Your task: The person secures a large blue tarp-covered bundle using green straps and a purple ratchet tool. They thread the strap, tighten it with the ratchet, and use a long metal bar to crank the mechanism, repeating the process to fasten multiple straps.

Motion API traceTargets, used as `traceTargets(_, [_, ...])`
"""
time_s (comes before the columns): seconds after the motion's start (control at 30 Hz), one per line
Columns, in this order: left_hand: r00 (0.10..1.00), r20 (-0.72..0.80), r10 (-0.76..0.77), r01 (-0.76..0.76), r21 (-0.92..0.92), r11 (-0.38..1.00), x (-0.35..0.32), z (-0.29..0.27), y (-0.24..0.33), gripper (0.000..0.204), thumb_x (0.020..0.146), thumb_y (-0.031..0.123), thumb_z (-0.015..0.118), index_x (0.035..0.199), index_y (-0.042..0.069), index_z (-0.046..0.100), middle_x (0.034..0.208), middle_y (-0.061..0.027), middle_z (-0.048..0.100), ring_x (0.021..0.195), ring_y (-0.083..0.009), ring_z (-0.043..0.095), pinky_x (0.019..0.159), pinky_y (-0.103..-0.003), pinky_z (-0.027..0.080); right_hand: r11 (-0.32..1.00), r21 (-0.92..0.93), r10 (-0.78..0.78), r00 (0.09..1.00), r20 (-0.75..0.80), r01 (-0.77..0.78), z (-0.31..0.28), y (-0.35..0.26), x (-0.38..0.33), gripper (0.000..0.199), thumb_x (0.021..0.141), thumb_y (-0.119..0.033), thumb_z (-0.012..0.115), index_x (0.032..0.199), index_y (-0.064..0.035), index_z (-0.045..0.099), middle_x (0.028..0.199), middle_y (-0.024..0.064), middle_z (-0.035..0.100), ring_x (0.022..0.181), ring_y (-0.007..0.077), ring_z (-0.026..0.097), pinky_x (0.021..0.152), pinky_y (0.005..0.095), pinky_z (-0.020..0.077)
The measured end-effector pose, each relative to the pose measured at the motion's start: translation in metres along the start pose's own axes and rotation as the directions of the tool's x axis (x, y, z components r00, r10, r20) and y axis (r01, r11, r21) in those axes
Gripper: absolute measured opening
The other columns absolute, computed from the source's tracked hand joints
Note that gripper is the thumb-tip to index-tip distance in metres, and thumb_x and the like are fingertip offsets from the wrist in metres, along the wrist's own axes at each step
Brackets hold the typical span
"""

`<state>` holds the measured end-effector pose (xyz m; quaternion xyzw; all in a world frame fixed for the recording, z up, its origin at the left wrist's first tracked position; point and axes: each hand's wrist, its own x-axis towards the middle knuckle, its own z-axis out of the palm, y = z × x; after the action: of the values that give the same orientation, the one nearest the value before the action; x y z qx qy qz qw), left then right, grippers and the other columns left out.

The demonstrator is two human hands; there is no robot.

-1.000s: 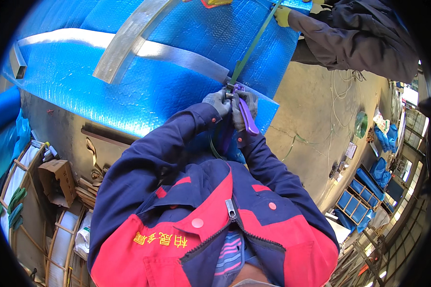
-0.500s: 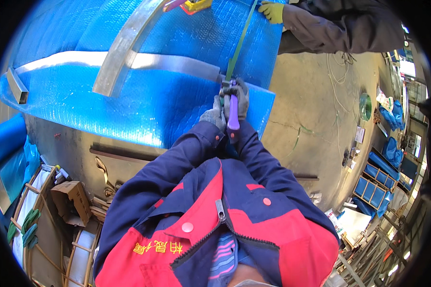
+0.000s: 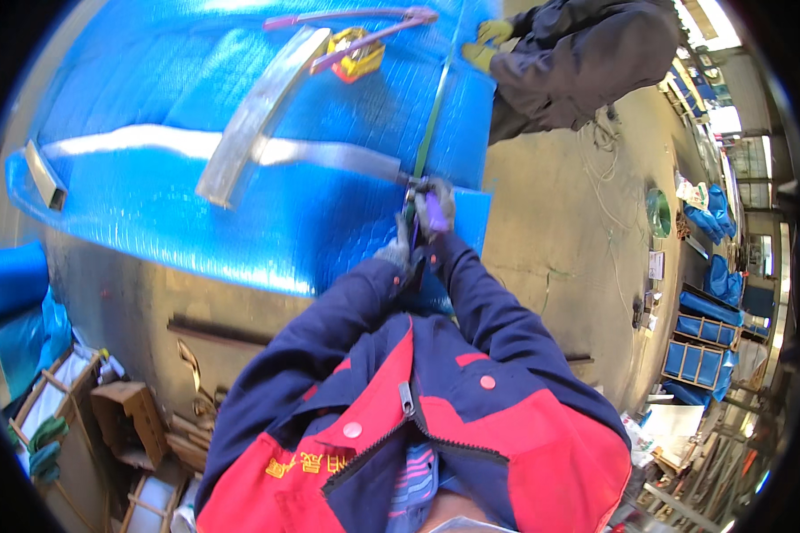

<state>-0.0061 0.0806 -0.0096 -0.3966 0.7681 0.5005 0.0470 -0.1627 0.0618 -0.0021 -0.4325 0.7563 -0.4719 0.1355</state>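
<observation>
A hand strapping tool with a purple handle point(image 3: 436, 215) sits at the near edge of a large bundle wrapped in blue plastic point(image 3: 178, 209). My right hand point(image 3: 444, 202), in a grey glove, is closed around it. A green strap point(image 3: 430, 124) runs from the tool across the bundle to the far side. Just left of and below the tool is my gloved left hand point(image 3: 395, 250); its fingers are closed, and what they hold is hidden. Beyond the strap, a co-worker's yellow-green gloved hands point(image 3: 482, 55) rest at the bundle's right edge.
On the bundle lie a metal profile point(image 3: 262, 120), a long purple-handled tool point(image 3: 364, 51), a yellow-and-red object point(image 3: 357, 64) and a short rectangular tube point(image 3: 46, 178). A cardboard box point(image 3: 126, 422) stands at the lower left. Loose strap point(image 3: 603, 173) lies on the floor at right.
The view has shifted, showing more of the bundle's far side. My left hand has moved down, a little away from the tool. Both the co-worker's gloves now show.
</observation>
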Motion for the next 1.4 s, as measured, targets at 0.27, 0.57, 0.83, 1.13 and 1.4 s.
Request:
traceTargets(0.27, [0.990,0.018,0.139,-0.134,-0.177,0.975,0.024,0.014,-0.005,0.099,0.099,0.029,0.053,0.157,-0.001,-0.021,0.138,-0.0353,0.052,0.112,-0.0515,0.062,0.098,-0.047,0.049,0.881,-0.032,-0.469,0.881,0.067,0.472,-0.033,-0.055,-0.052,0.026,0.078,-0.010,0.084,0.083,-0.0079,0.059,0.110,0.0161,0.068,0.109,0.0358,0.065,0.095,0.0437,0.0520])
traceTargets(0.57, [0.980,-0.040,0.197,-0.201,-0.196,0.960,0.025,0.021,-0.004,0.097,0.099,0.024,0.053,0.158,0.001,-0.021,0.147,-0.0316,0.045,0.120,-0.0482,0.058,0.104,-0.044,0.045,0.993,0.067,0.102,0.995,-0.006,-0.101,-0.064,-0.068,0.025,0.021,0.095,-0.020,0.071,0.083,-0.0035,0.064,0.073,0.0102,0.064,0.064,0.0213,0.060,0.058,0.0402,0.0469])
traceTargets(0.83, [0.977,-0.082,0.199,-0.211,-0.184,0.960,0.019,0.020,-0.002,0.097,0.099,0.019,0.054,0.158,0.002,-0.021,0.154,-0.0283,0.039,0.127,-0.0452,0.055,0.108,-0.041,0.042,0.917,-0.007,-0.383,0.883,0.273,0.399,-0.062,-0.030,-0.076,0.027,0.076,-0.017,0.083,0.091,-0.0122,0.061,0.117,0.0109,0.066,0.117,0.0363,0.060,0.098,0.0467,0.0491])
traceTargets(1.13, [0.996,-0.023,0.083,-0.085,-0.143,0.986,0.018,0.018,0.009,0.096,0.099,0.013,0.054,0.159,0.004,-0.020,0.162,-0.0246,0.032,0.135,-0.0418,0.051,0.114,-0.037,0.038,0.994,-0.013,0.108,0.988,0.112,-0.107,-0.079,-0.071,0.058,0.016,0.091,-0.017,0.075,0.089,-0.0037,0.067,0.077,0.0122,0.068,0.073,0.0213,0.067,0.063,0.0359,0.0514])
traceTargets(1.4, [0.897,-0.339,0.283,-0.346,-0.142,0.928,0.016,0.019,0.012,0.088,0.100,0.015,0.054,0.163,0.014,-0.007,0.142,-0.0231,0.055,0.116,-0.0404,0.061,0.102,-0.046,0.046,0.898,0.118,-0.428,0.903,0.020,0.423,-0.071,-0.071,-0.014,0.019,0.080,-0.009,0.079,0.083,-0.0088,0.060,0.084,0.0124,0.068,0.082,0.0320,0.068,0.077,0.0420,0.0545])
